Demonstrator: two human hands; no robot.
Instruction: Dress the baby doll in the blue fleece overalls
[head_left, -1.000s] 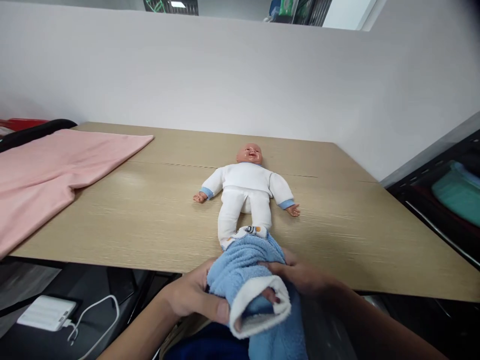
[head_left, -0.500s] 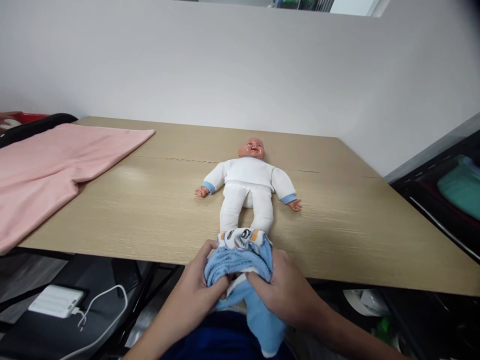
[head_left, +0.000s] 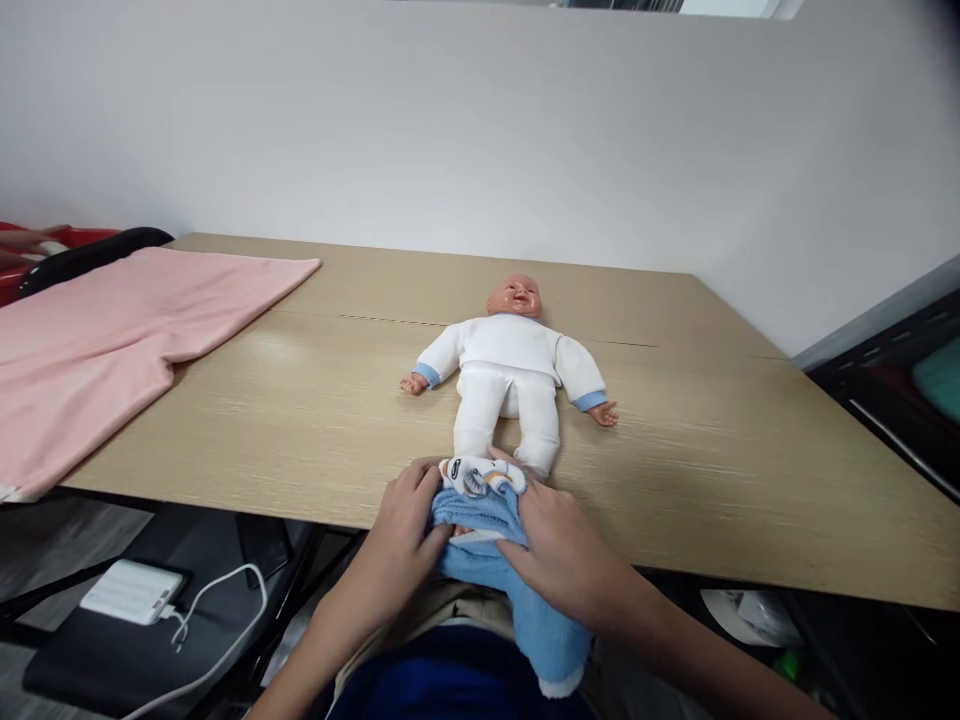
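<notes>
A person works at the near edge of a light-brown wooden desk (head_left: 337, 410). The left hand (head_left: 405, 520) holds the left side of a blue fleecy garment (head_left: 480, 512), and the right hand (head_left: 566, 545) holds its right side. The fingers of both hands are bent around the bunched cloth, with both thumbs pressing on its near side. The garment is at the near edge of the desk, in the middle. Its white band with a printed pattern lies at the far end, and one blue part with a white cuff hangs down under the right hand.

Just beyond lies a baby doll with white cloth clothes and blue cuffs (head_left: 510, 345), on its back, its head far and its legs toward the hands. The lower ends of the legs are hidden at the garment; whether they are inside, one cannot tell.

On the left of the desk a pink soft cloth (head_left: 112, 340) is spread. Below, at near left, a white rectangular device (head_left: 129, 590) with a white cable (head_left: 244, 640) rests on a black flat surface (head_left: 82, 670).
</notes>
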